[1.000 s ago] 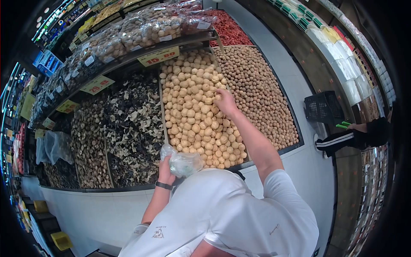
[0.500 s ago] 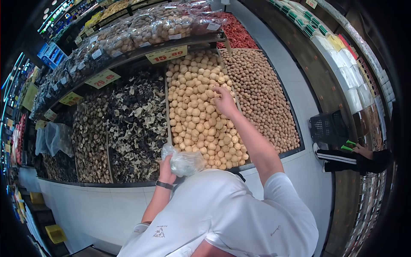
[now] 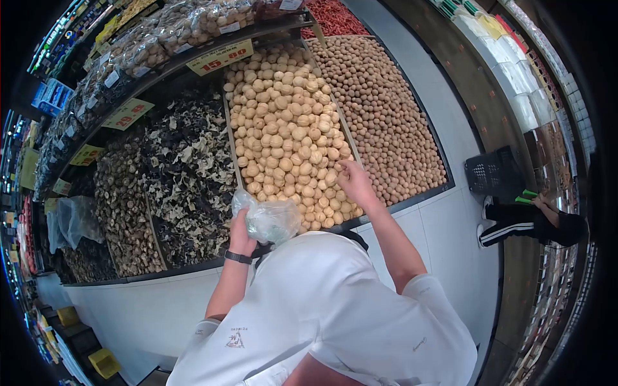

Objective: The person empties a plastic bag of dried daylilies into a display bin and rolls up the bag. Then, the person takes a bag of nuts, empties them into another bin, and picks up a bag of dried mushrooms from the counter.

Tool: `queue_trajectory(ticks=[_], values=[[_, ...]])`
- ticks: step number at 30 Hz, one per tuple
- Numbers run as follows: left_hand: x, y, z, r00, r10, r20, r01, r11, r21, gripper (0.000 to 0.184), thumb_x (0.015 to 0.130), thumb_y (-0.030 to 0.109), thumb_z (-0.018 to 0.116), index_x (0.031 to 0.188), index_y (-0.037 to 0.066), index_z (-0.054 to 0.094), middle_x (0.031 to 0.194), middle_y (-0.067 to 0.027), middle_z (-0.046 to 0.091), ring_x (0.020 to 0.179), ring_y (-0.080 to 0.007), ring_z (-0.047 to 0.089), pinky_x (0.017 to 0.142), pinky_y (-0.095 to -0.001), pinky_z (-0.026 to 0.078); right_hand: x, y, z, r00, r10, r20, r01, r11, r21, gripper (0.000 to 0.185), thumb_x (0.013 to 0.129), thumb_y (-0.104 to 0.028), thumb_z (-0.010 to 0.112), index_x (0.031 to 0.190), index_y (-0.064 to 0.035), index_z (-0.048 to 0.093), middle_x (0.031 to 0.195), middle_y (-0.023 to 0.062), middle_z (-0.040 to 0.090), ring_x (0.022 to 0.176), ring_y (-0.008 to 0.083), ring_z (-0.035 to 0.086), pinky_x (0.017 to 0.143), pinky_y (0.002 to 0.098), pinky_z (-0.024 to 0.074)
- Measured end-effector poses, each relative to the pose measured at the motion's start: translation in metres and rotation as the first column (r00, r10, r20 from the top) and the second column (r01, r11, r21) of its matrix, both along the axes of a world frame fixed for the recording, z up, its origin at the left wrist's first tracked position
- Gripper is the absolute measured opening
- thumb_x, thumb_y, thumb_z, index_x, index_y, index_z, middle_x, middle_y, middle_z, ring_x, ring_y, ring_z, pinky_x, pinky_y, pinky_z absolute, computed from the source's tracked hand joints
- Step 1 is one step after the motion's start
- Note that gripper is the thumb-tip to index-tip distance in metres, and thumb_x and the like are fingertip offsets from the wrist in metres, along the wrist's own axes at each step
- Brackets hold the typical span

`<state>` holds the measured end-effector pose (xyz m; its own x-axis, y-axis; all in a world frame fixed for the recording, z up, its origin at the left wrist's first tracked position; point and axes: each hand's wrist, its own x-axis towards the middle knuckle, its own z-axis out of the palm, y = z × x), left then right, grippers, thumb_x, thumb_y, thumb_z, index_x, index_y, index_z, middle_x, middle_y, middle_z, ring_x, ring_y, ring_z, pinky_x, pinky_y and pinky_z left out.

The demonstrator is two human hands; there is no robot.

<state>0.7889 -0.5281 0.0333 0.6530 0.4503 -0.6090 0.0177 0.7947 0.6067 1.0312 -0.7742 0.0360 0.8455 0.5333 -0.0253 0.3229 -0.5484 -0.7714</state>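
My left hand (image 3: 241, 234) grips a clear plastic bag (image 3: 273, 222) at the near edge of the walnut bin; light glints on the plastic and I cannot make out what is inside. A bin of pale, round walnuts (image 3: 283, 138) lies in front of me. Over its near right side is my right hand (image 3: 356, 184), fingers curled together beside the walnuts. Whether a nut is between those fingertips is hidden. Just right of that hand is a bin of smaller brown round dried fruit (image 3: 380, 116).
Left of the walnuts are dark dried fungus (image 3: 190, 170) and dried mushrooms (image 3: 125, 199). A shelf of bagged goods with a price sign (image 3: 220, 56) overhangs the back. On the right, a person (image 3: 541, 222) stands near a black basket (image 3: 494, 174).
My right hand has drawn back from the middle of the walnuts toward the bin's near right edge, its fingers more curled. My left hand still holds the bag. The view has shifted slightly.
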Motion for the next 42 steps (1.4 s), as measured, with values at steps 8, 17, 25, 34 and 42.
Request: queue_trajectory(ticks=[8,17,25,34,42], values=[[0.013,0.000,0.007,0.999,-0.040,-0.025,0.041,0.999,0.028,0.035,0.093,0.016,0.053,0.124,-0.001,0.052,0.113,-0.0128,0.063,0.102,-0.0259,0.064,0.088,-0.0396,0.053,-0.021,0.018,-0.011,0.986,0.118,0.113,-0.086,0.962,-0.258,0.049,0.077,-0.016,0.073,0.123,-0.0066,0.058,0.120,0.0127,0.058,0.107,0.0325,0.059,0.091,0.0412,0.0480],[-0.003,0.006,0.001,1.000,0.012,0.004,-0.012,1.000,-0.005,0.036,0.093,0.016,0.053,0.125,-0.002,0.051,0.113,-0.0139,0.063,0.102,-0.0268,0.065,0.088,-0.0400,0.054,-0.009,0.053,0.021,0.984,0.156,-0.085,-0.158,0.987,-0.026,0.046,0.077,-0.015,0.072,0.120,-0.0035,0.061,0.103,0.0114,0.062,0.087,0.0257,0.064,0.080,0.0354,0.0514],[-0.011,0.006,-0.001,0.997,0.074,0.029,-0.073,0.997,-0.026,0.034,0.094,0.015,0.052,0.124,0.000,0.052,0.112,-0.0126,0.063,0.102,-0.0258,0.065,0.088,-0.0396,0.054,0.032,0.145,0.066,0.998,0.055,-0.009,-0.047,0.918,0.395,0.050,0.083,-0.012,0.071,0.128,-0.0002,0.054,0.115,0.0127,0.060,0.102,0.0173,0.060,0.085,0.0303,0.0509],[-0.026,0.011,-0.017,0.990,0.131,0.045,-0.127,0.989,-0.077,0.031,0.094,0.015,0.053,0.122,0.001,0.053,0.110,-0.0118,0.063,0.100,-0.0252,0.065,0.087,-0.0388,0.054,-0.004,0.098,0.023,0.960,0.180,-0.215,-0.135,0.969,0.208,0.038,0.086,-0.014,0.067,0.121,0.0010,0.060,0.109,0.0157,0.065,0.098,0.0233,0.064,0.087,0.0340,0.0514],[-0.015,0.019,-0.009,0.999,0.040,0.034,-0.037,0.996,-0.077,0.030,0.094,0.018,0.054,0.118,0.000,0.056,0.107,-0.0114,0.065,0.097,-0.0244,0.066,0.086,-0.0382,0.054,-0.024,0.056,-0.003,0.983,0.109,-0.150,-0.080,0.979,0.189,0.034,0.086,-0.015,0.069,0.116,-0.0003,0.063,0.105,0.0123,0.067,0.092,0.0194,0.065,0.083,0.0318,0.0523]])
